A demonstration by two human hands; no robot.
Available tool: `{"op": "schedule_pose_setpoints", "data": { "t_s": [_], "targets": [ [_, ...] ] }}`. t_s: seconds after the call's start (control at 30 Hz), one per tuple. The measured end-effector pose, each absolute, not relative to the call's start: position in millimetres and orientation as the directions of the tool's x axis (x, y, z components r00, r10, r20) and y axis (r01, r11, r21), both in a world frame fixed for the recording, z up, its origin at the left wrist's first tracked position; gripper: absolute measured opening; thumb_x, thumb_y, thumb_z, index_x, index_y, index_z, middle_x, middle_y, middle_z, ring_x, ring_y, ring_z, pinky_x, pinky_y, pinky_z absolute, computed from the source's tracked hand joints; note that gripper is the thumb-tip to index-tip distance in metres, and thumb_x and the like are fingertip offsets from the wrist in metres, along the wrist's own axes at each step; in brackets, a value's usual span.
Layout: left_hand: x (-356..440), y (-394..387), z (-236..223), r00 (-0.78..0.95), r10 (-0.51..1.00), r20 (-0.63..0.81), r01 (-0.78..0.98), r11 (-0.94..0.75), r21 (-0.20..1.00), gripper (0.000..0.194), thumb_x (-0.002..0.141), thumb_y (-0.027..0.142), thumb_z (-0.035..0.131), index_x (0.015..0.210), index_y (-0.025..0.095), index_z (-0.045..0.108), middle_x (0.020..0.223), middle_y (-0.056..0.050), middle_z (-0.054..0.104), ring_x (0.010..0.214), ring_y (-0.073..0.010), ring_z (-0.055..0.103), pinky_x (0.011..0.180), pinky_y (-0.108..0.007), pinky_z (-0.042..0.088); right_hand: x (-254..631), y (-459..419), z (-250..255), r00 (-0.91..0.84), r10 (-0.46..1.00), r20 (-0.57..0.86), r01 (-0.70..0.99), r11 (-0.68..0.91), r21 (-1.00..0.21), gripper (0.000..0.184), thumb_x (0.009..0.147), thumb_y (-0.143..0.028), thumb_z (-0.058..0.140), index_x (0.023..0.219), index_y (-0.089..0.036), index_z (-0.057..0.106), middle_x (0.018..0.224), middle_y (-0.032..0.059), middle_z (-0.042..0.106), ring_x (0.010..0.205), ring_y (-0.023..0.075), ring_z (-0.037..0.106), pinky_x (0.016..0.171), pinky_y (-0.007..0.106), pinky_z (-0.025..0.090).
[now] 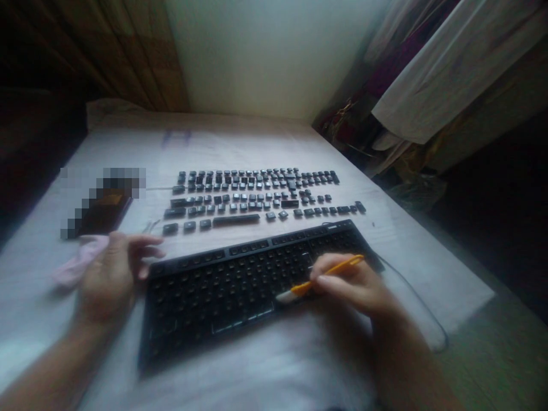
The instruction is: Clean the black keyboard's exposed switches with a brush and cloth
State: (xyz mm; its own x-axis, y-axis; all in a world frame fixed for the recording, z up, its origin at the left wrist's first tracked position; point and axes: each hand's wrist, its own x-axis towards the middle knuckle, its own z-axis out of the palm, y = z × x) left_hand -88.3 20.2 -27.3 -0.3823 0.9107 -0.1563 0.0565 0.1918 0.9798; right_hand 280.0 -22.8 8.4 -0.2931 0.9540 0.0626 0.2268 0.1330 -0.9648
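Observation:
A black keyboard (pixel 252 274) with its keycaps off lies slanted across the white-covered table. My right hand (pixel 349 282) pinches an orange-handled brush (pixel 327 274), its pale bristles down at the keyboard's near edge, right of the middle. At the keyboard's upper left corner is my left hand (pixel 111 274), with fingers stretched and apart; whether they touch the frame I cannot tell. A pink cloth (pixel 81 262) lies just behind that hand, partly hidden by it. Beyond the keyboard, loose black keycaps (pixel 240 197) are laid out in several rows, a long spacebar (pixel 236 219) among them.
A dark object (pixel 105 205), partly pixelated, lies at the left with a thin cable. The keyboard's cable (pixel 417 302) runs over the table's right edge. The white tabletop cover (pixel 240 137) reaches a pale wall (pixel 269 57). Cloths (pixel 449 74) hang at the right.

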Motion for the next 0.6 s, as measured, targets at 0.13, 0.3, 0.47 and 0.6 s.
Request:
{"op": "schedule_pose_setpoints", "data": {
  "t_s": [0.13, 0.3, 0.47, 0.6],
  "targets": [
    [-88.0, 21.1, -26.5, -0.387, 0.907, -0.166, 0.057, 0.204, 0.977, 0.053, 0.098, 0.058, 0.035, 0.082, 0.019, 0.067, 0.074, -0.002, 0.068, 0.057, -0.0127, 0.051, 0.045, -0.023, 0.032, 277.8, -22.7, 5.9, -0.327, 0.944, 0.052, 0.245, 0.138, -0.96, 0.006, 0.086, -0.02, 0.071, 0.082, -0.019, 0.075, 0.074, 0.0026, 0.073, 0.067, 0.0152, 0.068, 0.062, 0.025, 0.055],
    [-87.7, 22.6, -26.1, -0.412, 0.898, -0.153, 0.061, 0.195, 0.979, 0.052, 0.097, 0.061, 0.039, 0.079, 0.019, 0.066, 0.075, -0.004, 0.068, 0.067, -0.0158, 0.057, 0.045, -0.023, 0.034, 276.6, -24.0, 5.4, -0.312, 0.945, 0.095, 0.167, 0.153, -0.974, 0.01, 0.088, -0.028, 0.074, 0.085, -0.02, 0.078, 0.077, 0.004, 0.075, 0.069, 0.0159, 0.07, 0.062, 0.025, 0.058],
    [-87.3, 22.1, -23.7, -0.415, 0.897, -0.151, 0.079, 0.2, 0.977, 0.052, 0.096, 0.06, 0.04, 0.078, 0.02, 0.067, 0.079, -0.004, 0.068, 0.074, -0.0167, 0.06, 0.045, -0.021, 0.036, 282.1, -24.0, 8.1, -0.24, 0.963, 0.122, 0.125, 0.156, -0.98, 0.009, 0.088, -0.028, 0.075, 0.085, -0.021, 0.079, 0.072, 0.002, 0.073, 0.064, 0.0137, 0.068, 0.058, 0.023, 0.057],
    [-86.7, 19.7, -22.3, -0.416, 0.898, -0.145, 0.134, 0.218, 0.967, 0.049, 0.095, 0.059, 0.044, 0.079, 0.021, 0.069, 0.078, -0.004, 0.069, 0.07, -0.0163, 0.059, 0.046, -0.02, 0.039, 280.7, -24.7, 10.3, -0.308, 0.948, 0.079, 0.222, 0.152, -0.963, 0.008, 0.086, -0.026, 0.075, 0.084, -0.019, 0.079, 0.075, 0.004, 0.076, 0.066, 0.0154, 0.069, 0.06, 0.024, 0.057]
  ]
}}
